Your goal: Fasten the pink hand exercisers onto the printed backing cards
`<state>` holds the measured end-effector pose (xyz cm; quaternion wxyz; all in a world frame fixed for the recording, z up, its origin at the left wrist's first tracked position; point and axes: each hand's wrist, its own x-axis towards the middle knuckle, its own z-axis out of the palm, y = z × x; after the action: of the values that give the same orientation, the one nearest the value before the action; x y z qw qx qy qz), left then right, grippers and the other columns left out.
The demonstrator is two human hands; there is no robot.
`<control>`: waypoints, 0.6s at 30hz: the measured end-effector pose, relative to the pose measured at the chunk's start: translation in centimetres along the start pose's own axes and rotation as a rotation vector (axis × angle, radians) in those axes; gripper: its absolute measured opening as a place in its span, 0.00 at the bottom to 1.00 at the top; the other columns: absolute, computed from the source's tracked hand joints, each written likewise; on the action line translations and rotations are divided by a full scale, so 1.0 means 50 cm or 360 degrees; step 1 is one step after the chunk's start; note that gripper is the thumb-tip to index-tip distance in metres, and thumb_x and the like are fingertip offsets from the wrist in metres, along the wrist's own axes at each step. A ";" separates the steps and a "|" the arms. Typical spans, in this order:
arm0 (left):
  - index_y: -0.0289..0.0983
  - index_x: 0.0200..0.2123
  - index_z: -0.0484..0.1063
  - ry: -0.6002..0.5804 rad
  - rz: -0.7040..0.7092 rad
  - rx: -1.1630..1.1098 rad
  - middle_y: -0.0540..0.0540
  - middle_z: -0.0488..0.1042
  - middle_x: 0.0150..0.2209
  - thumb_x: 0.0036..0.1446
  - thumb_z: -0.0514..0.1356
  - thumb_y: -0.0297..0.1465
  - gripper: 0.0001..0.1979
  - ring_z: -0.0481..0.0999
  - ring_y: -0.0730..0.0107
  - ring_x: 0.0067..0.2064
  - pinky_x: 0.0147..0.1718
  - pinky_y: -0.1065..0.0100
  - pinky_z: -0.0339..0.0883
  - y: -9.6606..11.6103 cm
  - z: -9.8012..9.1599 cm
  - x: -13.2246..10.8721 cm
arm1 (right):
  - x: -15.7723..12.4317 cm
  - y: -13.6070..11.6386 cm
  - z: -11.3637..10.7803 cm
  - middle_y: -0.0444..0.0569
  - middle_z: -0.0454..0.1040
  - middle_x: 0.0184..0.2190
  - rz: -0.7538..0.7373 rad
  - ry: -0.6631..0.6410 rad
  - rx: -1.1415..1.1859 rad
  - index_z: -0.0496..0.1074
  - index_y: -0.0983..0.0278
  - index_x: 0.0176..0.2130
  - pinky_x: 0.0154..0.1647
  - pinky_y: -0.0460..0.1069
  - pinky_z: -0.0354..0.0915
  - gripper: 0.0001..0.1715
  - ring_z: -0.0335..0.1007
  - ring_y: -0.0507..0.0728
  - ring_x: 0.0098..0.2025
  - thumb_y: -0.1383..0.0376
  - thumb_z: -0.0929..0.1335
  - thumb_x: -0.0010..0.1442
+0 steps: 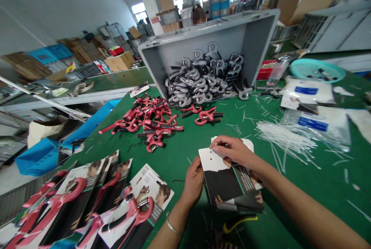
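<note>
Left hand: the left hand (193, 181), lower centre, is partly closed around the left edge of the printed cards, holding them.
Right hand: the right hand (233, 150), centre right, lies across their top with fingers bent; whether it pinches a card, I cannot tell.
Printed cards: a stack of printed cards (223, 185), lower centre, white at the top and dark below, punched with small holes.
Yellow-handled tool: a yellow-handled tool (239, 222), bottom centre, just below the cards.
Carded grips: red hand grips on cards (139, 210), lower left.
Loose red grips: a pile of red grips (149, 116), left of centre.
Ties: thin white ties (285, 141), right of centre.
Crate: a tipped grey crate (259, 42), upper centre, holding grey grips (199, 81).
Bench: a green bench (185, 144) beneath everything.
</note>
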<state>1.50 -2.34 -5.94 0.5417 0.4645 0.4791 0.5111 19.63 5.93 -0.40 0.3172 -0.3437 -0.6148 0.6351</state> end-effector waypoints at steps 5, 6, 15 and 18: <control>0.37 0.40 0.74 0.0088 0.0024 -0.0140 0.48 0.75 0.38 0.62 0.59 0.35 0.09 0.73 0.67 0.42 0.46 0.68 0.64 -0.017 -0.012 -0.007 | 0.004 0.007 -0.001 0.41 0.66 0.27 -0.0021 0.0000 -0.0038 0.72 0.63 0.41 0.15 0.41 0.57 0.18 0.59 0.45 0.18 0.52 0.69 0.61; 0.37 0.39 0.74 0.0112 0.0032 -0.0150 0.48 0.75 0.37 0.61 0.59 0.35 0.08 0.73 0.68 0.41 0.45 0.68 0.64 -0.019 -0.013 -0.007 | 0.004 0.008 -0.001 0.40 0.65 0.27 -0.0016 -0.0005 -0.0034 0.72 0.63 0.41 0.14 0.41 0.57 0.18 0.58 0.45 0.18 0.51 0.69 0.60; 0.38 0.43 0.73 0.0173 -0.0025 -0.0376 0.46 0.78 0.42 0.54 0.66 0.35 0.14 0.76 0.65 0.43 0.46 0.66 0.67 0.008 0.024 0.007 | -0.004 -0.006 -0.001 0.43 0.69 0.32 -0.0150 -0.0083 -0.0362 0.71 0.60 0.42 0.25 0.45 0.63 0.13 0.63 0.49 0.24 0.54 0.65 0.65; 0.38 0.41 0.70 0.0232 -0.0002 -0.0514 0.47 0.78 0.40 0.49 0.69 0.33 0.17 0.77 0.66 0.41 0.44 0.66 0.68 0.019 0.032 0.011 | -0.012 -0.017 0.004 0.47 0.72 0.42 -0.0371 -0.0232 -0.0799 0.72 0.59 0.44 0.45 0.51 0.65 0.12 0.68 0.56 0.42 0.59 0.70 0.60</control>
<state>3.00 -1.78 -4.86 0.5733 0.3330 0.4291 0.6135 19.79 5.38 0.50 0.2479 -0.2918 -0.8095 0.4452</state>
